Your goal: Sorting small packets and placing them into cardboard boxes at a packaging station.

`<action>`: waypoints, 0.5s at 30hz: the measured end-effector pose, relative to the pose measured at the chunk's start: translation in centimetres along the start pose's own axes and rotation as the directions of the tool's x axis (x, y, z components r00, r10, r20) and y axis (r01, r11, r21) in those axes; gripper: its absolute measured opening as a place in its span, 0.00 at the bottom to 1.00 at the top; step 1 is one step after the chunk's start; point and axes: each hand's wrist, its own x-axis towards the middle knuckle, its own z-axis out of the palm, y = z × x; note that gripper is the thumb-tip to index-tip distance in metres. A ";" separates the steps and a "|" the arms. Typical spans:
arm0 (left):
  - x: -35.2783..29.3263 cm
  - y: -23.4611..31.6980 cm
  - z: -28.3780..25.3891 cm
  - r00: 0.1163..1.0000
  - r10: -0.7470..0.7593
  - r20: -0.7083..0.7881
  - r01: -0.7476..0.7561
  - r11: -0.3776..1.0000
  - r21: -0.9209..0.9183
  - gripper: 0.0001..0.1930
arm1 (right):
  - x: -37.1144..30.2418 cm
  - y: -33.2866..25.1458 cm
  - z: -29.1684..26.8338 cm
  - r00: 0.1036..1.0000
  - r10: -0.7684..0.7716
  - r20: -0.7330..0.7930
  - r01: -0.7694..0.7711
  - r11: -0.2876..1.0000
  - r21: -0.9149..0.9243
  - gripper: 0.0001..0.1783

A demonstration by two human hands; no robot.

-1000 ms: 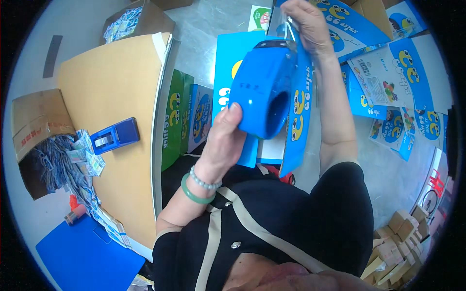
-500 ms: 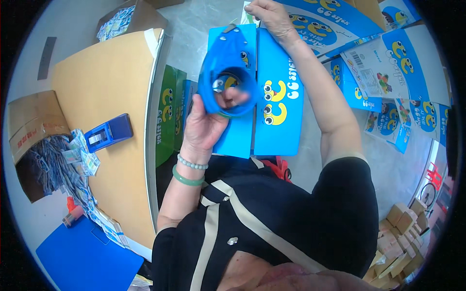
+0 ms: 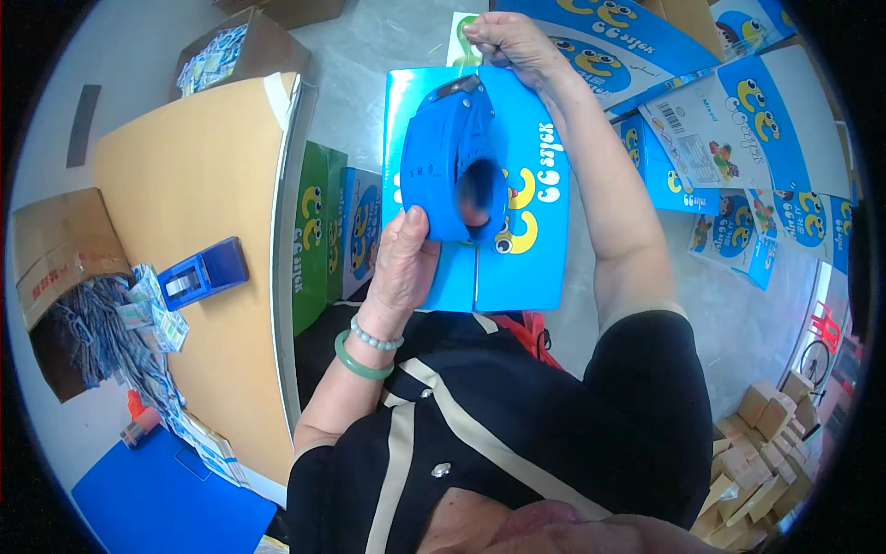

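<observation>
In front of me stands a light-blue carton [image 3: 531, 277] with yellow cartoon figures, its top flaps meeting along a middle seam. My left hand [image 3: 406, 254] grips a blue hand-held tape dispenser [image 3: 434, 166] above the carton; its round opening faces right and its metal end points to the far side. Past the carton's far edge, my right hand [image 3: 517, 44] has its fingers pinched together beside a green-and-white printed piece [image 3: 464, 42]. What those fingers hold, if anything, is too small to make out.
On the wooden table [image 3: 221, 342] at left sit a blue desktop tape dispenser [image 3: 203, 272] and a tipped brown box [image 3: 69, 240] spilling small packets. Green cartons [image 3: 318, 231] stand beside the table. Printed blue cartons [image 3: 711, 129] crowd the right; brown boxes [image 3: 766, 434] are piled at lower right.
The carton's flaps have come together, closing the gap between them. The hand-held tape dispenser has turned and moved slightly right and nearer. My right hand has shifted slightly nearer.
</observation>
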 end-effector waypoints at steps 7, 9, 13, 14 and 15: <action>0.0 0.1 3.4 0.989 0.059 -0.133 -0.028 0.975 0.223 0.19 | -0.2 0.1 0.5 1.000 -0.003 0.014 0.003 1.000 0.025 0.09; -0.2 0.1 3.5 0.979 0.090 -0.184 -0.036 0.960 0.277 0.18 | -0.2 0.1 0.9 1.000 0.021 0.009 -0.021 1.000 -0.001 0.09; -0.8 0.8 2.7 0.984 0.118 -0.130 -0.067 0.935 0.347 0.19 | 0.0 0.4 0.6 1.000 0.006 0.009 -0.005 0.999 -0.048 0.09; -0.8 0.6 2.6 0.985 0.120 -0.121 -0.072 0.936 0.345 0.19 | 0.0 0.4 0.7 1.000 0.006 0.009 -0.006 0.999 -0.048 0.09; -0.7 0.6 2.7 0.986 0.121 -0.112 -0.076 0.937 0.341 0.18 | 0.1 0.3 0.8 1.000 -0.007 -0.002 0.007 0.998 -0.060 0.09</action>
